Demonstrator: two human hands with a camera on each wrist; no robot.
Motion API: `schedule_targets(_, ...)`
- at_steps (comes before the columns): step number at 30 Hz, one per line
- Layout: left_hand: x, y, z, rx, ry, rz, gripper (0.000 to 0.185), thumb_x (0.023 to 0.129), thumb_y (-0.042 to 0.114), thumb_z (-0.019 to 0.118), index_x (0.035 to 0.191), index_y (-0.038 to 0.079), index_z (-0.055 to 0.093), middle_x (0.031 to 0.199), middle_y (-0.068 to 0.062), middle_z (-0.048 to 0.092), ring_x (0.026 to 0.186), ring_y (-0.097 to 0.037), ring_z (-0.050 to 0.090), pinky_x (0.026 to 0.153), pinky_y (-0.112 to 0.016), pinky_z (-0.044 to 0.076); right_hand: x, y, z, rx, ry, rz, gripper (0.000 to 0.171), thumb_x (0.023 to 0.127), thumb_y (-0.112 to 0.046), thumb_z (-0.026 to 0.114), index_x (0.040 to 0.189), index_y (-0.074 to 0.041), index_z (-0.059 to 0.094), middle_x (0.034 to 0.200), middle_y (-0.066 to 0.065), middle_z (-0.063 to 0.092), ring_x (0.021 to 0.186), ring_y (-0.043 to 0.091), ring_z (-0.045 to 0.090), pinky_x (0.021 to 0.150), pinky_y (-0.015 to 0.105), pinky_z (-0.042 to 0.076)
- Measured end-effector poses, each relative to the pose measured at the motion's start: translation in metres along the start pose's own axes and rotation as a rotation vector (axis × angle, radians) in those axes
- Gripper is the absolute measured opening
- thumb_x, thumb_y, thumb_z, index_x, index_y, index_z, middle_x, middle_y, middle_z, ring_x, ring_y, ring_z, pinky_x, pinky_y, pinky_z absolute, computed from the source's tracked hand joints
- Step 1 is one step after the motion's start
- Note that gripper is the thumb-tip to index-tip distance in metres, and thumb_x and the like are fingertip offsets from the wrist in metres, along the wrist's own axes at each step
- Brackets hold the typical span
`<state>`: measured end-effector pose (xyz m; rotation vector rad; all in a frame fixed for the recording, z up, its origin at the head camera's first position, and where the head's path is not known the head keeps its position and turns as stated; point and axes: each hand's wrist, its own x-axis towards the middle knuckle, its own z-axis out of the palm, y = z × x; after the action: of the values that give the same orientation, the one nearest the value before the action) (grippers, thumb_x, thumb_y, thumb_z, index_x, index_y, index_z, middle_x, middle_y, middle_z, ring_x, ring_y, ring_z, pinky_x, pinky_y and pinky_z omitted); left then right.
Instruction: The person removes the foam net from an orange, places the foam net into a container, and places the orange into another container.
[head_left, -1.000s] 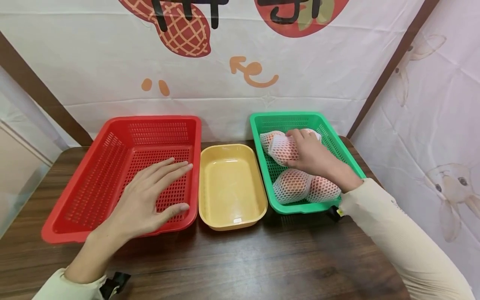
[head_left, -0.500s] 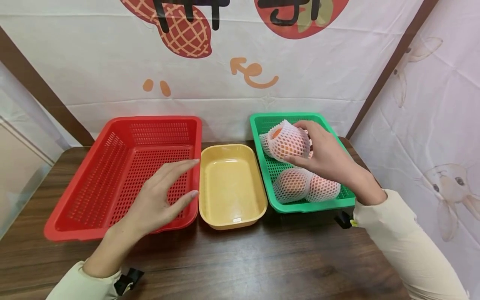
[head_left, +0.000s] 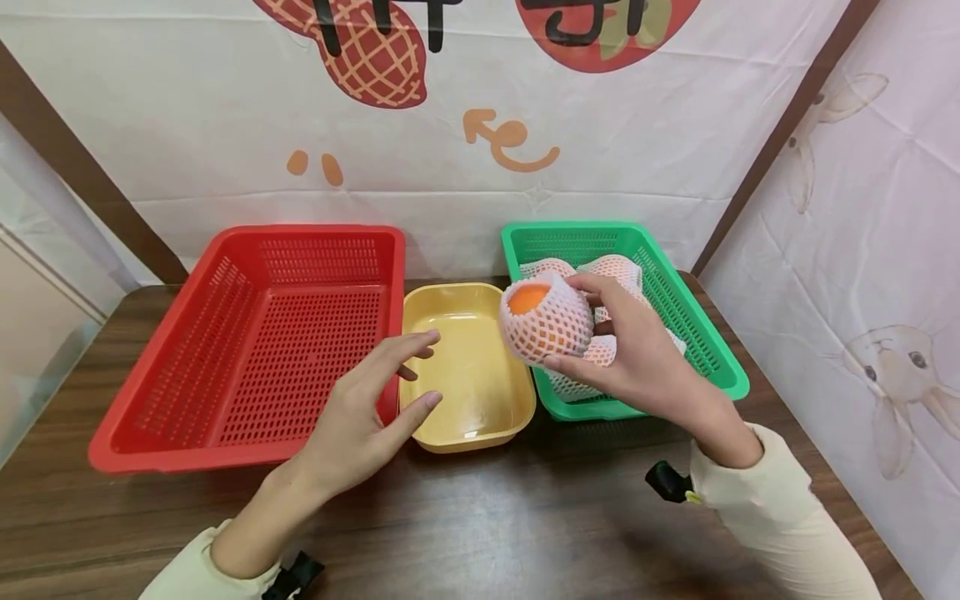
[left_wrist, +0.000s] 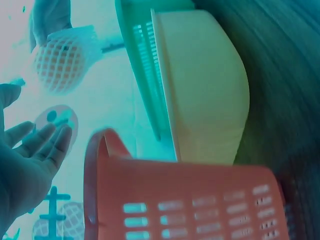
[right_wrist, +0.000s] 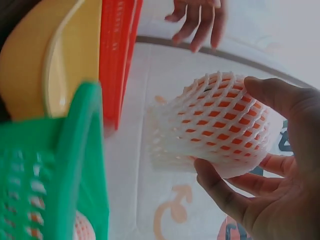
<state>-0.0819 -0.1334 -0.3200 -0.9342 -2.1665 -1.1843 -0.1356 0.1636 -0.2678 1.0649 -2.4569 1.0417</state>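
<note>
My right hand (head_left: 637,350) grips a round orange fruit (head_left: 531,298) wrapped in a white foam net sleeve (head_left: 558,327). It is held up over the gap between the yellow tray (head_left: 465,375) and the green basket (head_left: 735,379), the sleeve's open end toward the left. In the right wrist view, thumb and fingers curl round the netted fruit (right_wrist: 225,125). My left hand (head_left: 360,417) hovers over the near side of the yellow tray and the red basket's edge, fingers spread and holding nothing. More netted fruits (head_left: 615,271) lie in the green basket, partly hidden by my right hand.
The red basket (head_left: 247,458) stands at the left, its perforated floor bare. The yellow tray sits between the two baskets on the dark wooden table (head_left: 480,525). A printed white cloth (head_left: 450,217) hangs close behind all three containers.
My right hand has lifted the netted fruit out of the green basket and brought it left and nearer. My left hand has moved right, from over the red basket toward the yellow tray.
</note>
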Motion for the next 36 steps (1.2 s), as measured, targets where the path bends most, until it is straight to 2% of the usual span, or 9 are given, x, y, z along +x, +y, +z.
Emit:
schedule_targets(4,-0.002,0.007,0.006,-0.040,-0.001,-0.027,0.054,0.083,0.007,0.071,0.133,0.004,0.051,0.124,-0.006,0.057,0.105,-0.019,0.056,0.081,-0.027,0.049,-0.007,-0.009,0.009,0.060,-0.024,-0.015,0.079,0.070,-0.017,0.087,0.135,-0.006,0.043,0.125,0.005,0.051,0.106,0.017,0.052,0.074,0.029,0.055)
schedule_targets(13,-0.015,0.014,0.018,-0.134,-0.008,-0.083,0.062,0.081,0.007,0.073,0.137,0.006,0.047,0.129,-0.006,0.054,0.107,-0.020,0.056,0.078,-0.031,0.052,-0.026,-0.022,0.030,0.179,-0.085,-0.004,0.078,0.073,-0.018,0.085,0.137,-0.009,0.041,0.126,0.003,0.052,0.108,0.018,0.052,0.076,0.028,0.054)
schedule_targets(20,-0.029,0.013,0.026,-0.204,-0.064,-0.156,0.076,0.077,0.012,0.081,0.142,0.008,0.041,0.126,-0.006,0.054,0.103,-0.018,0.057,0.074,-0.032,0.053,-0.036,-0.026,0.047,0.147,-0.152,-0.021,0.075,0.078,-0.028,0.080,0.139,-0.013,0.039,0.131,0.001,0.049,0.106,0.013,0.052,0.077,0.029,0.053)
schedule_targets(24,-0.033,0.014,0.028,-0.216,-0.080,-0.186,0.080,0.075,0.012,0.082,0.143,0.010,0.040,0.125,-0.005,0.054,0.096,-0.017,0.060,0.072,-0.033,0.055,-0.041,-0.026,0.054,0.118,-0.161,-0.017,0.077,0.077,-0.029,0.081,0.139,-0.012,0.039,0.134,0.000,0.048,0.105,0.012,0.051,0.078,0.029,0.051)
schedule_targets(27,-0.035,0.015,0.029,-0.234,-0.087,-0.229,0.078,0.076,0.011,0.082,0.142,0.014,0.041,0.125,-0.003,0.053,0.095,-0.017,0.059,0.074,-0.032,0.055,-0.043,-0.027,0.057,0.106,-0.155,-0.025,0.077,0.076,-0.029,0.083,0.139,-0.013,0.041,0.133,-0.001,0.048,0.099,0.011,0.051,0.077,0.027,0.049)
schedule_targets(30,-0.038,0.017,0.029,-0.268,-0.120,-0.297,0.076,0.078,0.013,0.080,0.142,0.019,0.040,0.128,-0.002,0.050,0.102,-0.017,0.056,0.081,-0.030,0.053,-0.045,-0.028,0.059,0.116,-0.155,-0.058,0.075,0.077,-0.028,0.081,0.139,-0.012,0.041,0.133,0.000,0.049,0.094,0.010,0.053,0.078,0.026,0.048)
schedule_targets(33,-0.044,0.017,0.029,-0.344,-0.165,-0.370,0.079,0.079,0.014,0.080,0.145,0.023,0.036,0.130,-0.003,0.046,0.110,-0.020,0.052,0.087,-0.031,0.051,-0.047,-0.029,0.059,0.159,-0.156,-0.092,0.073,0.079,-0.025,0.080,0.139,-0.011,0.041,0.134,0.003,0.050,0.094,0.012,0.057,0.080,0.026,0.050)
schedule_targets(36,-0.052,0.016,0.030,-0.410,-0.171,-0.388,0.080,0.078,0.011,0.080,0.144,0.022,0.037,0.129,-0.005,0.045,0.106,-0.021,0.054,0.085,-0.033,0.052,-0.049,-0.029,0.058,0.201,-0.157,-0.116,0.070,0.079,-0.019,0.080,0.138,-0.009,0.043,0.131,0.006,0.052,0.095,0.014,0.061,0.080,0.028,0.052)
